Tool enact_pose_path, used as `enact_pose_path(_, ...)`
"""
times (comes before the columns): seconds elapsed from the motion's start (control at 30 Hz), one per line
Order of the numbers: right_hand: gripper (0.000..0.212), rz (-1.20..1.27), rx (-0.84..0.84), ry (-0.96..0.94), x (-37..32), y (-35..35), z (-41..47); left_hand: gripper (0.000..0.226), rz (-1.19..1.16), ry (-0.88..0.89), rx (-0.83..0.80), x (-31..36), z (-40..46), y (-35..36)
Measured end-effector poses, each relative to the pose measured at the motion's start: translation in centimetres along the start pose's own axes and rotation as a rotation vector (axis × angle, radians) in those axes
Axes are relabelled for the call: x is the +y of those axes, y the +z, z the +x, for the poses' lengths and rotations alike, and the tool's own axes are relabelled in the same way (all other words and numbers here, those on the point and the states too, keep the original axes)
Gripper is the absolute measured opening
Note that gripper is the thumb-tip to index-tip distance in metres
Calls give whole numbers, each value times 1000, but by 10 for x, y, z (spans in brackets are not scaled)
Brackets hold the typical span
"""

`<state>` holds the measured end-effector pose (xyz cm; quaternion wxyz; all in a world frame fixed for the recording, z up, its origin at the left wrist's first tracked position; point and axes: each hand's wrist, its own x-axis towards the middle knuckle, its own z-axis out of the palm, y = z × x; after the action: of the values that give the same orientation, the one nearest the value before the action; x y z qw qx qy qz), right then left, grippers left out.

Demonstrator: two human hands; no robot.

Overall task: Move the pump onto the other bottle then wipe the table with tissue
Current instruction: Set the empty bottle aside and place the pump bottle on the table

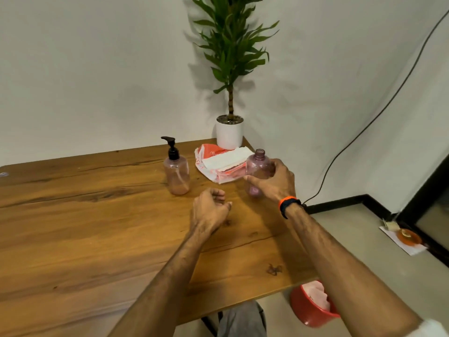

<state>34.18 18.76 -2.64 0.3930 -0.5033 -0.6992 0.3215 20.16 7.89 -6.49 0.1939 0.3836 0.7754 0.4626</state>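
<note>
Right hand grips open-necked purple bottle near counter's far right edge, fingers curled round its body; bottle base seems to touch counter, hard to tell. Left hand hovers just above counter, fingers loosely curled, holding nothing. Black pump sits screwed on pink bottle, upright, left of tissue pack. Tissue pack lies between both bottles, in front of potted plant. Red bin on floor under counter edge.
</note>
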Motion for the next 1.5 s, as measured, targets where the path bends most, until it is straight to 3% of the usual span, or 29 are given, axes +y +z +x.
enact_pose_path(0.4, 90, -11, -57, 57, 18, 8, -2, 25, 1, -16, -7, 0, -2, 0)
enact_pose_path(0.53, 98, -15, -8, 15, 8, 1, -7, 27, -6, -18, 9, 1, -4, -6)
enact_pose_path(0.77, 59, -99, 261, -352, -25, 0, -28, 27, -26, -31, 63, 1, -9, -31)
enact_pose_path(0.97, 41, -166, 128, -453, -53, 39, -41, 26, -22, -26, 141, -7, -14, -65)
enact_pose_path(1.13, 38, -48, 2, -417, -75, 78, -44, 25, -4, -52, 215, -27, -12, -102)
enact_pose_path(1.23, 47, -52, -62, -415, -86, 103, -41, 27, -1, -90, 234, -43, -7, -125)
enact_pose_path(1.4, 88, -69, -180, -426, -100, 137, -30, 28, -2, -146, 253, -64, 4, -151)
enact_pose_path(1.5, 99, -53, -210, -492, -105, 146, -26, 29, -13, -137, 243, -72, 7, -159)
